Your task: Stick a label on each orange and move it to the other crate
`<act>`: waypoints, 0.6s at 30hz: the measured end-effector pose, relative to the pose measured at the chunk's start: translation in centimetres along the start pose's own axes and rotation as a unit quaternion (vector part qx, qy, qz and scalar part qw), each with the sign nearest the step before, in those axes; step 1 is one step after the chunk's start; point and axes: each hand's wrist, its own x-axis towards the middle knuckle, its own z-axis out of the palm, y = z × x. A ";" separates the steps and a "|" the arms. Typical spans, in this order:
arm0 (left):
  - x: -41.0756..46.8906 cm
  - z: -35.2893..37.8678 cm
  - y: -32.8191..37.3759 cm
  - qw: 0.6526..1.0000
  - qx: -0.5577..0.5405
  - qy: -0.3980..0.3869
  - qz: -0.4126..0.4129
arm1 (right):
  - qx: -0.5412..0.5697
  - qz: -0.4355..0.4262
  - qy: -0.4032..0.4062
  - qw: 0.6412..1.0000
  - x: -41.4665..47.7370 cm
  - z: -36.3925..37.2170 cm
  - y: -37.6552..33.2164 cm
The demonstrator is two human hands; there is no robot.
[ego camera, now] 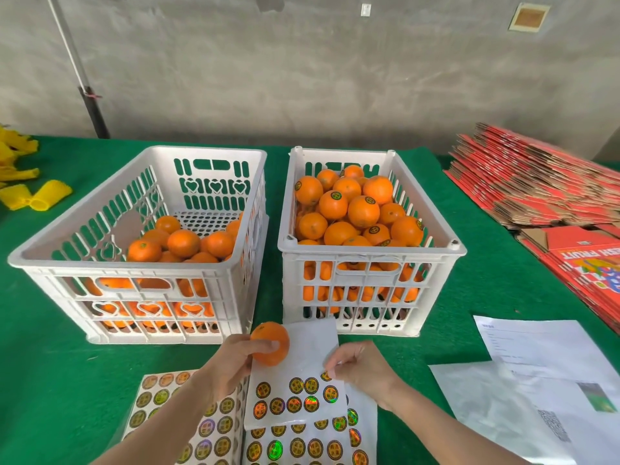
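From my end: the white slotted plastic crate [43, 260] on the left is part full of loose oranges [184, 243]. In front of it the left hand [231, 360] grips one round orange [271, 342], over a white sheet of round gold labels [302, 347]. The right hand [359, 367] pinches one gold label [326, 376] at the sheet's edge, near the fuller white crate [369, 251] of labelled oranges [363, 211].

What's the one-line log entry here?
left hand: holds orange | right hand: pinches label on sheet | right crate: labelled oranges
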 end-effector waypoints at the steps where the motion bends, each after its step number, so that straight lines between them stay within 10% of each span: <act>1: 0.0 -0.1 0.1 1.000 0.009 -0.003 -0.003 | 0.009 0.003 -0.008 1.000 -0.1 -0.1 0.0; 12: -1.4 0.5 0.2 0.969 0.226 0.023 0.095 | 0.136 0.012 0.078 0.988 -0.7 -0.3 -2.5; 18: -2.0 1.5 1.6 0.992 -0.067 -0.081 0.074 | 0.060 -0.135 0.040 0.988 -1.5 0.7 -6.9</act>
